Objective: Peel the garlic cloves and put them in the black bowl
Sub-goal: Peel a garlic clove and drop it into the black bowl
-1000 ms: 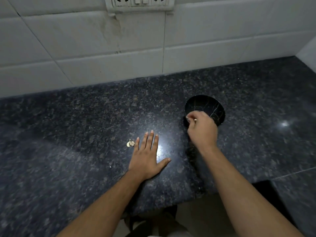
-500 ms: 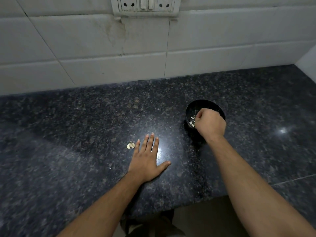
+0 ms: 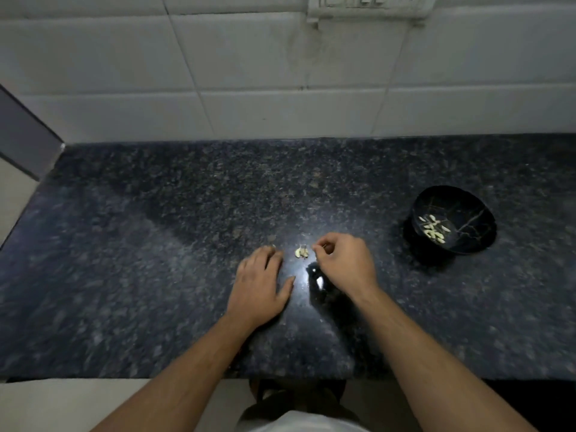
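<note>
A small cluster of unpeeled garlic cloves (image 3: pixel 301 252) lies on the dark granite counter between my two hands. My left hand (image 3: pixel 260 282) rests palm down on the counter just left of the cluster, fingertips slightly bent. My right hand (image 3: pixel 343 263) hovers just right of the cluster with its fingers curled and thumb against the forefinger; I see nothing held in it. The black bowl (image 3: pixel 467 244) stands well to the right, apart from both hands. Several pale peeled cloves (image 3: pixel 434 229) lie inside it.
A white tiled wall runs behind the granite counter (image 3: pixel 156 244), with a socket strip (image 3: pixel 367 7) at the top. The counter's front edge is close to my body. A grey panel (image 3: pixel 25 135) bounds the counter on the left. A tiny scrap (image 3: pixel 272 237) lies by my left fingertips.
My right hand has left the bowl and come back left to the garlic cluster. The view has shifted, so the bowl now sits far right. My left fingers have curled a little.
</note>
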